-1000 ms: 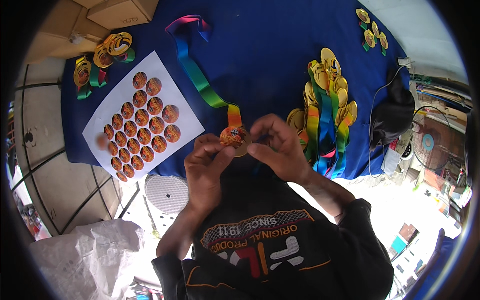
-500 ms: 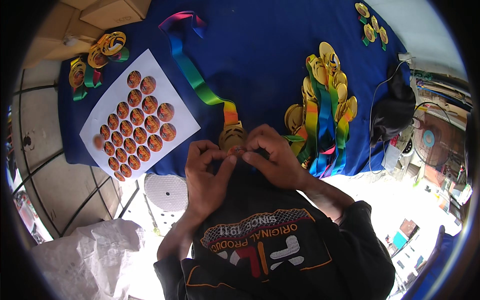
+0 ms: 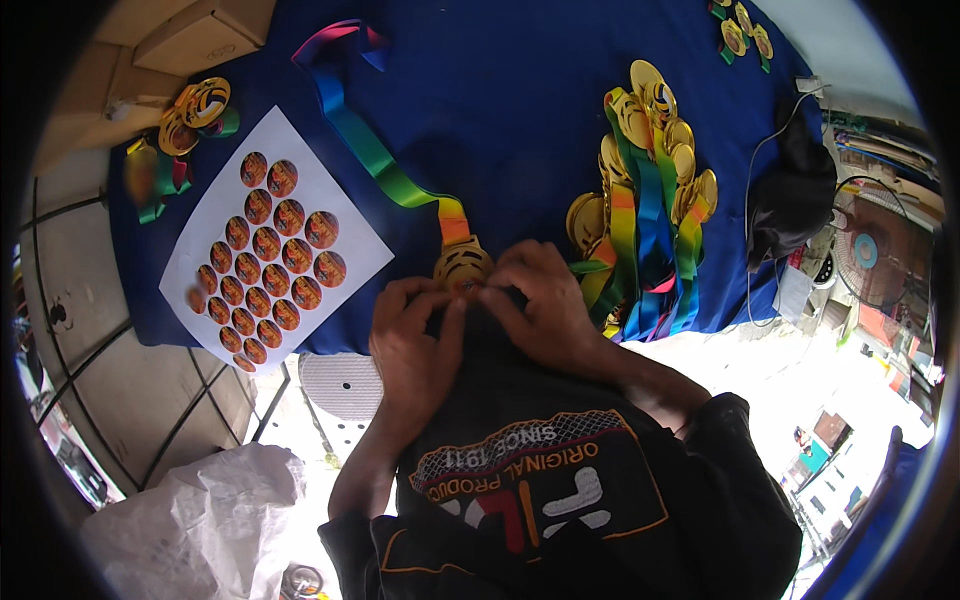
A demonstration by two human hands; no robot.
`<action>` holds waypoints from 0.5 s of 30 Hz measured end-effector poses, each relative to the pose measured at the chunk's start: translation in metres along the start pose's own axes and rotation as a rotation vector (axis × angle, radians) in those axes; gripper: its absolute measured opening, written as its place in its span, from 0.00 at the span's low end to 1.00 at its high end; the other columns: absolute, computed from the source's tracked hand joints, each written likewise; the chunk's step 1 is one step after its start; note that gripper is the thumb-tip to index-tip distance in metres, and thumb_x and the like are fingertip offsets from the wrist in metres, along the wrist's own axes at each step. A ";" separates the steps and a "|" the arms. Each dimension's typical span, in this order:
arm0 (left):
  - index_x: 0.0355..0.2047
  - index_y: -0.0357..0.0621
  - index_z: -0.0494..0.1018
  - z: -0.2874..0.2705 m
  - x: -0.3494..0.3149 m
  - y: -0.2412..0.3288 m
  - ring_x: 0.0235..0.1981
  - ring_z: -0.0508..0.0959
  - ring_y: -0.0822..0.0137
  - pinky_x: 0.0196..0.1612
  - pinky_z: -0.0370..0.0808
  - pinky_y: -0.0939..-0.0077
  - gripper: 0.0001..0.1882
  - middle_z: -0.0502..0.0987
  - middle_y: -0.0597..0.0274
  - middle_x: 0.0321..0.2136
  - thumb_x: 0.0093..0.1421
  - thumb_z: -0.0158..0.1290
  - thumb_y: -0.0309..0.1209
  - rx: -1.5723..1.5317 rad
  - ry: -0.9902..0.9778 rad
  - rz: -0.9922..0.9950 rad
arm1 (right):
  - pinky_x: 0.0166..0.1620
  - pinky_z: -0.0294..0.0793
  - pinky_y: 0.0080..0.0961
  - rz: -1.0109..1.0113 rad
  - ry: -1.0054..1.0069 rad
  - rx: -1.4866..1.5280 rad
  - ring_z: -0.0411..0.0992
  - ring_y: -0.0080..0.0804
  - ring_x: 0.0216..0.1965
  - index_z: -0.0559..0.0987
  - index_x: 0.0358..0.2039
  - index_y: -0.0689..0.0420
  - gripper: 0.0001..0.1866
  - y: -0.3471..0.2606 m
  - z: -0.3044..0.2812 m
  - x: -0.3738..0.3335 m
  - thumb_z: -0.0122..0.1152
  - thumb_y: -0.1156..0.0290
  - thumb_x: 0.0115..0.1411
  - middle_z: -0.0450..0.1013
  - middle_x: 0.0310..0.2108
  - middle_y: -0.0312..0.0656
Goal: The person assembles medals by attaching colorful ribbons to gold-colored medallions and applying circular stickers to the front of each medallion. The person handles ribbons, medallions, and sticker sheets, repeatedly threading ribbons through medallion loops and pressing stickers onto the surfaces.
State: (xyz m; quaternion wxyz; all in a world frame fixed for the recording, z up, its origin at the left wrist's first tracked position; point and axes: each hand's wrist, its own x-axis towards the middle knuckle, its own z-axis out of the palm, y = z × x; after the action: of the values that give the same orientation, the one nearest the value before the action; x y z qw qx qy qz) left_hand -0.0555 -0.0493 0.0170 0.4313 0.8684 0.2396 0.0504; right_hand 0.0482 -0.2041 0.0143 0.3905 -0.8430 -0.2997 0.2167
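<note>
Both hands meet at the desk's [image 3: 520, 130] near edge: left hand [image 3: 413, 335] and right hand [image 3: 540, 300] pinch a gold medal [image 3: 462, 266] on its rainbow ribbon [image 3: 375, 155], fingertips pressed together.

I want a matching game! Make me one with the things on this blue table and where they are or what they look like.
Things:
1. gold medal
2. white sticker sheet
3. pile of medals
4. cardboard box

Places:
A. heaped right of the hands, striped ribbons tangled
B. top left corner
C. at the fingertips of the left hand and the right hand
D. flat on the blue tablecloth, left of the hands, with rows of round orange stickers

Pairs: 1-C, 2-D, 3-A, 4-B
</note>
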 end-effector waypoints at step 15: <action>0.31 0.36 0.81 -0.003 0.004 0.007 0.37 0.78 0.54 0.38 0.74 0.60 0.06 0.73 0.54 0.37 0.58 0.63 0.27 0.038 -0.051 -0.054 | 0.46 0.73 0.41 -0.044 0.028 -0.029 0.70 0.48 0.46 0.80 0.30 0.62 0.06 0.000 0.002 0.003 0.67 0.74 0.57 0.70 0.45 0.46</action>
State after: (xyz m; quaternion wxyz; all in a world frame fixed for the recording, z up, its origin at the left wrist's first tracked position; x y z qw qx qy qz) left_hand -0.0504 -0.0485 0.0238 0.4217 0.8707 0.2527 0.0123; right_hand 0.0490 -0.2015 0.0126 0.3871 -0.8447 -0.3157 0.1921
